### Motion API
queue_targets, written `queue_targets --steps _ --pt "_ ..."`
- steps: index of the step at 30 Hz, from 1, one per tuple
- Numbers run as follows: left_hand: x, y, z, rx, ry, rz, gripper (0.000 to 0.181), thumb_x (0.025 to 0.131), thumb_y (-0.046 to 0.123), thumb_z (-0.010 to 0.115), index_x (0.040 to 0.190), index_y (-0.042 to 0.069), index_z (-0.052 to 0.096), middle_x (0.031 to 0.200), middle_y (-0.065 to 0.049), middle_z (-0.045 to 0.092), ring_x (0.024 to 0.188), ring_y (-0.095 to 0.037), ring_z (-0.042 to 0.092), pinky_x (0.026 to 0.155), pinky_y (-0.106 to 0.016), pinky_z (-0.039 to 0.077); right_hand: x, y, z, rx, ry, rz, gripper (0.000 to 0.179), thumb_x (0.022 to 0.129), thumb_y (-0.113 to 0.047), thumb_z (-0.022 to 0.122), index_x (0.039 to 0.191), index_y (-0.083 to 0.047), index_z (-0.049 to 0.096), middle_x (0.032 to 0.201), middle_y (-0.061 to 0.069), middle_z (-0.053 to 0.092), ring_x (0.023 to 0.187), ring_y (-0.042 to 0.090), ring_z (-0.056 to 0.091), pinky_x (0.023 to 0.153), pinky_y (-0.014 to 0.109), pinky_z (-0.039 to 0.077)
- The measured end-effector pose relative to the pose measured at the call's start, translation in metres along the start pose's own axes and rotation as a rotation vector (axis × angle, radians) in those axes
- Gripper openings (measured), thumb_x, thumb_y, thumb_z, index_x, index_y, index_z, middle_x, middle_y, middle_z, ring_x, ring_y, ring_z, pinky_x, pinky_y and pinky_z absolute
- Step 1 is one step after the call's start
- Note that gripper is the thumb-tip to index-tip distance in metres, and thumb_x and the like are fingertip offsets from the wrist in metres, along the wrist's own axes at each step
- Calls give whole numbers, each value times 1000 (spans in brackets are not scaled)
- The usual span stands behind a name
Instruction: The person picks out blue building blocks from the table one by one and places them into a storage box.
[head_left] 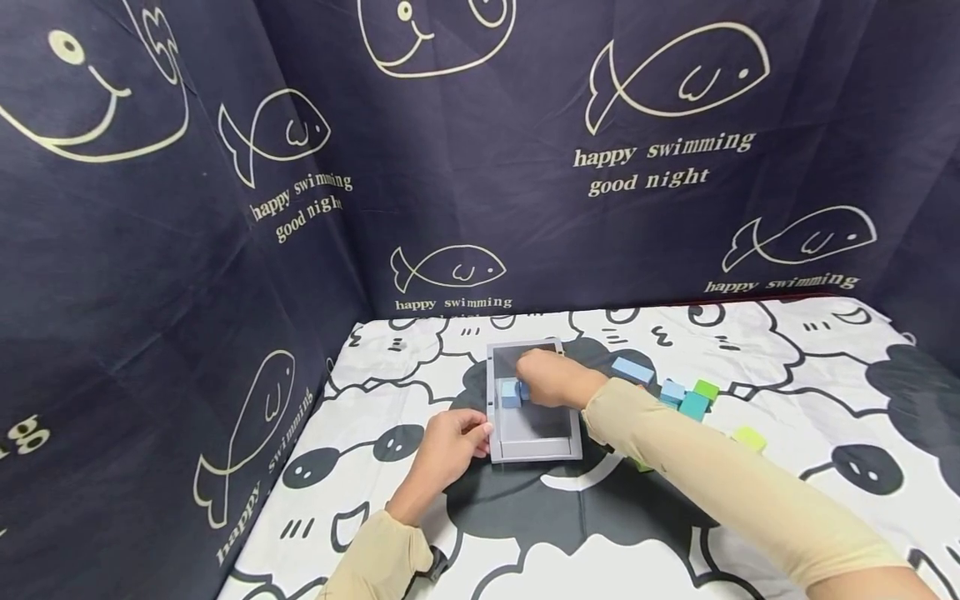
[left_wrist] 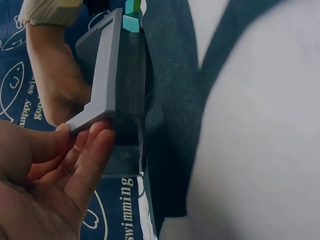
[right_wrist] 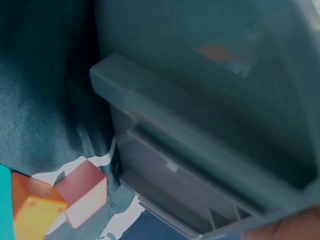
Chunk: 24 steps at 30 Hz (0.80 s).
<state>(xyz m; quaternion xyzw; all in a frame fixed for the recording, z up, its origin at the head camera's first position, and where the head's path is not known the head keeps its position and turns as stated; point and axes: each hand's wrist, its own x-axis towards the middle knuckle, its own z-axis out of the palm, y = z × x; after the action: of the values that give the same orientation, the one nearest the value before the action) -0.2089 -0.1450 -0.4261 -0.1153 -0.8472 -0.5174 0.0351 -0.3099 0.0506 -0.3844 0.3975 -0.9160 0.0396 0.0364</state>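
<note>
A shallow grey plastic box [head_left: 534, 450] lies on the patterned cloth, its inside facing up. My left hand [head_left: 450, 442] grips its left side; in the left wrist view, the thumb and fingers [left_wrist: 95, 150] pinch the rim near a corner. Reaching into the box from the right, my right hand [head_left: 553, 379] has its fingers curled downward around a small blue block [head_left: 524, 390], mostly hidden by the hand. Just left of it, a light blue cube [head_left: 510, 394] sits inside the box. The right wrist view shows the box wall [right_wrist: 190, 130] but not the right hand's fingers.
Right of the box lie a long blue block [head_left: 632, 370], a light blue block [head_left: 672, 392], a teal block [head_left: 693, 406], a green block [head_left: 706, 389] and a yellow-green block [head_left: 749, 438]. Orange [right_wrist: 37, 205] and pink [right_wrist: 82, 192] blocks lie outside it. Dark fish-printed curtains [head_left: 450, 167] stand behind.
</note>
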Motion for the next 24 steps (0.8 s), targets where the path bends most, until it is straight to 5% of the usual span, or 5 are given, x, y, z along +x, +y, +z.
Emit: queue_targets --steps 24 --pt "0 -1 1 1 2 4 10 94 3 67 91 -6 70 72 -9 67 63 -14 66 57 -23 59 10 -5 9 -32 -67 90 24 73 9 69 65 -11 59 63 1 60 55 15 46 52 32 50"
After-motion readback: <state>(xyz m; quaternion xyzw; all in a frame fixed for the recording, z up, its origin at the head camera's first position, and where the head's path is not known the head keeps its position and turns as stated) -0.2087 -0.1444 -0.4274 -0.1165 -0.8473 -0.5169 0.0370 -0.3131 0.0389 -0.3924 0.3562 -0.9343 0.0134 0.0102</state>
